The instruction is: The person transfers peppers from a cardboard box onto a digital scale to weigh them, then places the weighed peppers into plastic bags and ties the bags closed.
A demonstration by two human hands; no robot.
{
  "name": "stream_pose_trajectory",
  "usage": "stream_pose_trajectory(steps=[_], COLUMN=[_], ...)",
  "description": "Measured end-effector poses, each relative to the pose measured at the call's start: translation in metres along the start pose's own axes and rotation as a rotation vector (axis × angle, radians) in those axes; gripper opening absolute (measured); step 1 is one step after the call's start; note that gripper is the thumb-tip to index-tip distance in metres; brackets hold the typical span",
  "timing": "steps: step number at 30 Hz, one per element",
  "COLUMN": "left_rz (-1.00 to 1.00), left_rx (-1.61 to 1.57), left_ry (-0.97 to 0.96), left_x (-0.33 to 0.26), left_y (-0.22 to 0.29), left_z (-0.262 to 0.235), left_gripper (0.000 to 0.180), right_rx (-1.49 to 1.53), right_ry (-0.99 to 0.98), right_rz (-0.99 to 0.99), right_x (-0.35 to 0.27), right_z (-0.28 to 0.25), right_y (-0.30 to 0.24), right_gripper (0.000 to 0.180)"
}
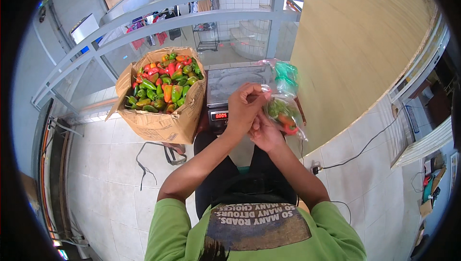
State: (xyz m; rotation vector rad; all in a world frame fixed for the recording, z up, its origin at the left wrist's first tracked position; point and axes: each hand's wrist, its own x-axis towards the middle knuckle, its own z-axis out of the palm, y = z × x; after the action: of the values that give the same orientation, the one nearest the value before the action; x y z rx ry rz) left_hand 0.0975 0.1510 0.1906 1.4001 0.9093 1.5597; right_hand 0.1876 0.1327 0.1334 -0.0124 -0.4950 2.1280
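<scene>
A small clear plastic bag of green and red peppers (283,114) hangs tilted to the right, in front of the scale. My left hand (244,106) is closed, thumb and fingertips pinching the bag's gathered top. Lower down, my right hand (267,133) curls its fingers against the bag's neck; part of its grip is hidden behind my left hand. Just beyond my hands stands a digital scale (237,80) with a bare metal plate and a lit red display. To its left, a large open cardboard box (161,129) is full of green, red and orange peppers (165,85).
Clear and green plastic bags (286,78) lie at the scale's right edge. A grey metal railing (192,18) runs behind box and scale. At right rises a wooden panel (355,44). A black cable (357,155) and a dark strap (144,160) lie on the tiled floor.
</scene>
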Motion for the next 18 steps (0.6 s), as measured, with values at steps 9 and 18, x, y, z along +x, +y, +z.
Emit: stream_pose_trajectory(steps=[9, 18], left_rz=[0.2, 0.211], left_rx=[0.327, 0.247], left_ry=[-0.078, -0.327], left_x=[-0.004, -0.004], left_y=[-0.009, 0.029], left_z=[-0.009, -0.019], left_gripper=[0.007, 0.008], right_rx=[-1.65, -1.992], right_ry=[0.288, 0.062], right_rz=[-0.177, -0.722], right_x=[-0.026, -0.027], right_z=[0.047, 0.069], right_y=[-0.04, -0.082], right_gripper=[0.017, 0.009])
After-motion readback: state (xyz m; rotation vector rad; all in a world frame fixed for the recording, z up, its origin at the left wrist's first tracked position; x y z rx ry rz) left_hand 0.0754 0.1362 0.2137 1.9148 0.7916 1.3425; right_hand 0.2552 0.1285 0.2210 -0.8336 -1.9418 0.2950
